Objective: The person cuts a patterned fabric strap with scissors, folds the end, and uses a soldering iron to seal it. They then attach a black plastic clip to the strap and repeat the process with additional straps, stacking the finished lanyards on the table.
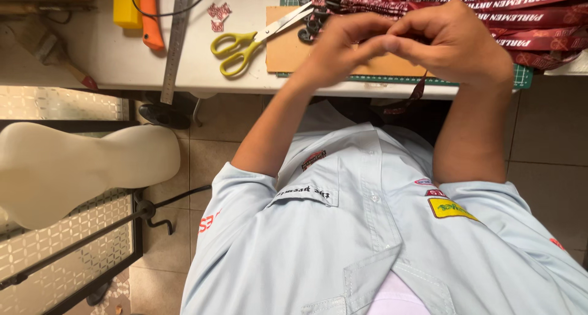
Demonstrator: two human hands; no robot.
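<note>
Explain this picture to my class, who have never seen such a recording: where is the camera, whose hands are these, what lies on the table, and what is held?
There is one picture, from a camera on the person's head, looking down past a light blue shirt. No machine: two bare hands meet over a white table. The left hand and right hand pinch something small between the fingertips, seemingly a dark red strap whose end hangs below; the hands hide the grip. On the table lie yellow-handled scissors, a steel ruler, an orange cutter, a brown board on a green cutting mat, and a pile of dark red printed straps.
</note>
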